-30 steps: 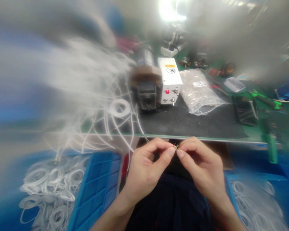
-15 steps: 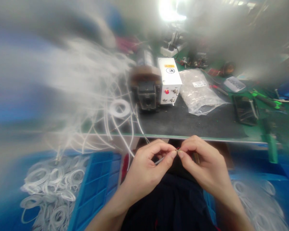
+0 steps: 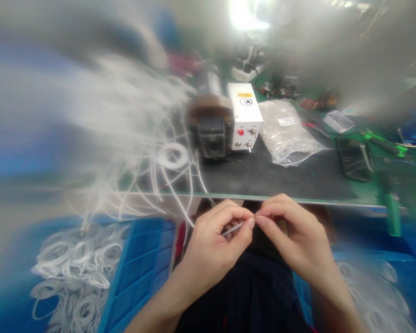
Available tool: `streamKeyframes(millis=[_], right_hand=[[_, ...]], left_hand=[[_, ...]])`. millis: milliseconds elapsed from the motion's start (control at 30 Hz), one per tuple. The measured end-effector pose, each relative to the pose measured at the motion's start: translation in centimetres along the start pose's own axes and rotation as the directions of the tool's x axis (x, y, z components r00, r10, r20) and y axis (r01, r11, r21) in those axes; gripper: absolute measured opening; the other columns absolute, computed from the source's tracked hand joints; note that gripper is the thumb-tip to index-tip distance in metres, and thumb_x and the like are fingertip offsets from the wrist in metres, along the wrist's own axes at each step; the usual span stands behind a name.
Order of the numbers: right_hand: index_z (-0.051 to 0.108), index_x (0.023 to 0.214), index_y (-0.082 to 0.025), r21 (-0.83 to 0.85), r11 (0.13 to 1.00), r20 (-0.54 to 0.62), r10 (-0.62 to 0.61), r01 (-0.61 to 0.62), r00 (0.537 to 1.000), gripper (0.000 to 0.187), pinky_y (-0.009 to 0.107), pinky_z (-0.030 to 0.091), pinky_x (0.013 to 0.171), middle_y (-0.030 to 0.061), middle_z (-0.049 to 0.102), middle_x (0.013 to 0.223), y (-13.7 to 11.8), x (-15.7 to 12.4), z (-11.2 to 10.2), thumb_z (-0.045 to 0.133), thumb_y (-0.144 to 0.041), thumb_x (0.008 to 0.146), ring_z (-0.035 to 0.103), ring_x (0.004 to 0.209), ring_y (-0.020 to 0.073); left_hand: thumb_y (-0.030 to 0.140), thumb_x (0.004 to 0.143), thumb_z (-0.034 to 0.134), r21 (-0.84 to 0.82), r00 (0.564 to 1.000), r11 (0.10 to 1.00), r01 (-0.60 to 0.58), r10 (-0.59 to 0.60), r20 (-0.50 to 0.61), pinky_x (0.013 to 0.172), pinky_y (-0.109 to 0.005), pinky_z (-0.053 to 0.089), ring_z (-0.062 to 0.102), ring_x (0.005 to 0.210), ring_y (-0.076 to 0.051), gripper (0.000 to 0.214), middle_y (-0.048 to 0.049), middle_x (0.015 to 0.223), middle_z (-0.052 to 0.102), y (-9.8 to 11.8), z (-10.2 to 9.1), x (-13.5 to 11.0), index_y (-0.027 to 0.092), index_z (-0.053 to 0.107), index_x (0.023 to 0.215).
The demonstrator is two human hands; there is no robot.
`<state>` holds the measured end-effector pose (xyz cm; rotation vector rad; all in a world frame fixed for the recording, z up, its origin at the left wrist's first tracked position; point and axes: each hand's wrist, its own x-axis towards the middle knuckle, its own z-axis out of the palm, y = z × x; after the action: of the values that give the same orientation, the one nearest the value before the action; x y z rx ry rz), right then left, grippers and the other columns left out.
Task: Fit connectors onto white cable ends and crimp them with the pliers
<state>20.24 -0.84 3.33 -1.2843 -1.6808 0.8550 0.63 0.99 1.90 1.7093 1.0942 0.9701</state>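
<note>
My left hand is closed in a pinch on a thin grey-white cable, which runs back under the fingers toward the palm. My right hand has thumb and index finger pressed together at the cable's tip, touching the left fingertips. The tip itself is hidden between the fingers. Both hands are above my dark-clothed lap, just in front of the bench edge. Loose white cables hang over that edge, left of my left hand.
On the bench stand a dark machine and a white control box with a red light. Right of them lie a clear plastic bag and a black tray. Blue crates with coiled white cables flank me.
The small coloured bit seen between my fingertips is now covered by them. My left fingers have shifted slightly, so more of the cable shows. The right hand has barely moved.
</note>
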Motion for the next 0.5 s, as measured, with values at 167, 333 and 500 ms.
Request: streamKeyframes(millis=[167,333,500], right_hand=[[0.063,0.095,-0.024,-0.053,0.996,-0.019,0.065,-0.066,0.998,0.014,0.030,0.044,0.072,-0.0010,0.063,0.090,-0.1,-0.8,0.6,0.064,-0.019,0.108,0.058,0.080,0.0152],[0.062,0.093,-0.022,0.319,0.867,0.150,0.352,-0.382,0.924,0.024,0.026,0.038,0.058,-0.0049,0.056,0.070,0.7,-0.9,0.7,0.062,-0.036,0.112,0.049,0.061,0.0120],[0.065,0.093,-0.021,0.530,0.668,0.328,0.406,-0.522,0.853,0.025,0.023,0.031,0.049,-0.0081,0.050,0.060,1.1,0.0,0.4,0.070,-0.041,0.107,0.040,0.051,0.0088]], left_hand=[[0.014,0.102,0.071,0.065,0.994,0.994,-0.088,0.091,-0.054,0.075,-0.025,0.051,0.068,0.082,-0.013,0.008,-0.0006,0.093,0.073,-0.5,0.4,-0.3,0.021,0.076,0.103],[0.013,0.100,0.072,0.064,0.994,0.993,-0.095,0.098,-0.045,0.072,-0.024,0.049,0.067,0.079,-0.012,0.009,0.0009,0.090,0.072,-0.4,0.3,-0.5,0.021,0.075,0.100],[0.016,0.102,0.069,-0.056,0.999,0.997,0.050,-0.050,0.010,0.068,-0.023,0.049,0.065,0.074,-0.011,0.011,0.0028,0.086,0.071,0.2,-0.1,0.0,0.022,0.074,0.095]])
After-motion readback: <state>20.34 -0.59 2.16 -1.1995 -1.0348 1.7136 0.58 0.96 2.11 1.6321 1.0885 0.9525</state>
